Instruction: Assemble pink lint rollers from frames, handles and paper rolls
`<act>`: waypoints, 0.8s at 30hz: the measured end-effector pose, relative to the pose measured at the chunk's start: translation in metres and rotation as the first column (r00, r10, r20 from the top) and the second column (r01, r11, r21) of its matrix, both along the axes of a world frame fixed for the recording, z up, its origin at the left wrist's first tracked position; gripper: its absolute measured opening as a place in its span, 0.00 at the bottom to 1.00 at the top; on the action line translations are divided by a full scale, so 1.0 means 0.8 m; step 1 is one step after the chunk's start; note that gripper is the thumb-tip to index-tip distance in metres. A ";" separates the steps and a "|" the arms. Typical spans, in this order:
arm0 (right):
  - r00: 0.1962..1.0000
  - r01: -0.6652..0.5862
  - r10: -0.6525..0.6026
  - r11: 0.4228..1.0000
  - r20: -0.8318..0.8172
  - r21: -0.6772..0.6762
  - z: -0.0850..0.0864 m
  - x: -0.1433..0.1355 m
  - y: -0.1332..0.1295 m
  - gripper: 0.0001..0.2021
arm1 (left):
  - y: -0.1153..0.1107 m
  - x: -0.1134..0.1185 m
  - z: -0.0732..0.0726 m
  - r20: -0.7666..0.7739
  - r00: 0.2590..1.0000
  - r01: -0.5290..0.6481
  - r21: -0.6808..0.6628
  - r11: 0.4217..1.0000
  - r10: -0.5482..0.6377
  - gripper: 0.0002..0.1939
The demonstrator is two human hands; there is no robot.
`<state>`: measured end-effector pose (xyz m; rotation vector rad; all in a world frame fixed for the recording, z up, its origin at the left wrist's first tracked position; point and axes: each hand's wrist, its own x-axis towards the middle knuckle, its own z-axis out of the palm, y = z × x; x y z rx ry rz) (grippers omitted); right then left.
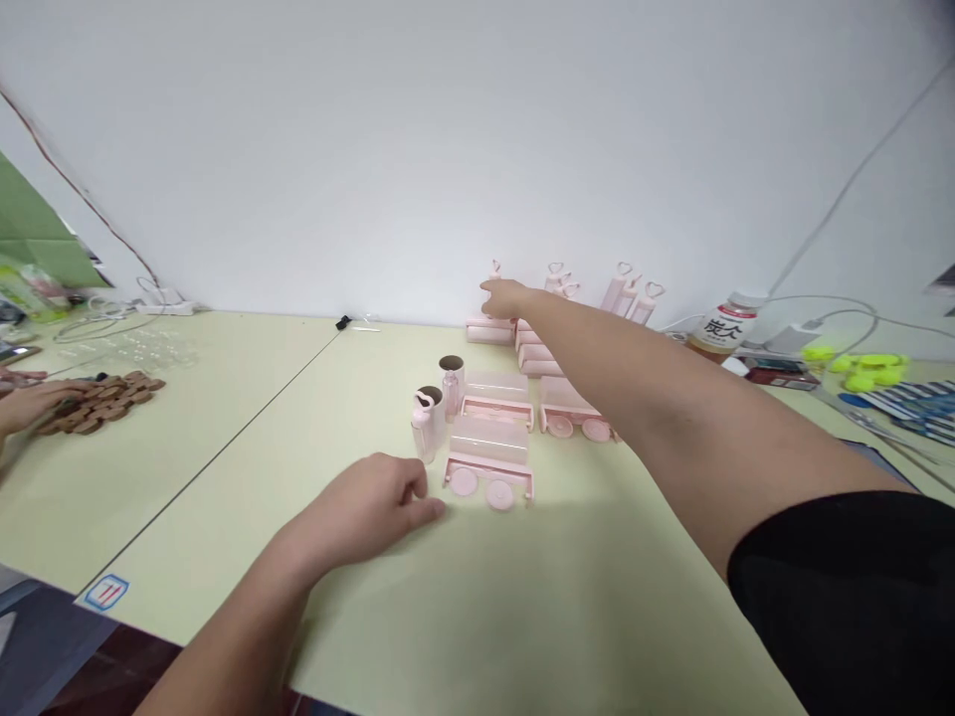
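Note:
My right hand (503,296) reaches far back near the wall, its fingers bent around a pink tube with a heart-shaped loop (495,268); only the tube's top shows above the hand. My left hand (377,505) hovers low at the table front, fingers loosely curled, thumb apart, nothing visible in it. Just beyond it lies a pink open case (488,465) with two round discs (481,488) in front. Beside that case stand a pink heart-loop tube (424,430) and a hollow cylinder (437,403). A similar tube (450,393) and cylinder (452,366) stand behind.
More pink cases (533,356) and heart-loop tubes (631,293) stand by the wall, partly behind my right arm. A labelled bottle (727,326), cables and yellow-green items (872,370) are at right. At far left, another person's hand (45,400) touches brown pieces (111,400).

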<state>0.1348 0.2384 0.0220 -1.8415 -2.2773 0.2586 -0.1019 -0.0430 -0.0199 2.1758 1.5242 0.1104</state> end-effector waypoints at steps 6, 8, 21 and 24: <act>0.999 -0.040 0.046 0.973 -0.021 0.226 0.041 0.004 -0.025 0.32 | -0.028 0.054 -0.025 0.067 0.951 0.307 -0.071 0.949 -0.303 0.13; 0.996 -0.051 0.073 0.937 -0.051 0.347 0.062 0.012 -0.045 0.31 | -0.025 0.068 -0.038 0.020 0.937 0.348 -0.037 0.937 -0.347 0.11; 0.784 0.133 0.222 0.852 -0.579 0.507 -0.001 0.115 -0.353 0.15 | -0.014 0.123 -0.017 0.471 0.870 0.097 0.125 0.987 -0.145 0.26; 0.536 0.196 0.215 0.909 -0.816 0.368 -0.042 0.136 -0.381 0.18 | -0.009 0.161 -0.001 0.641 0.747 0.138 0.113 0.984 -0.179 0.34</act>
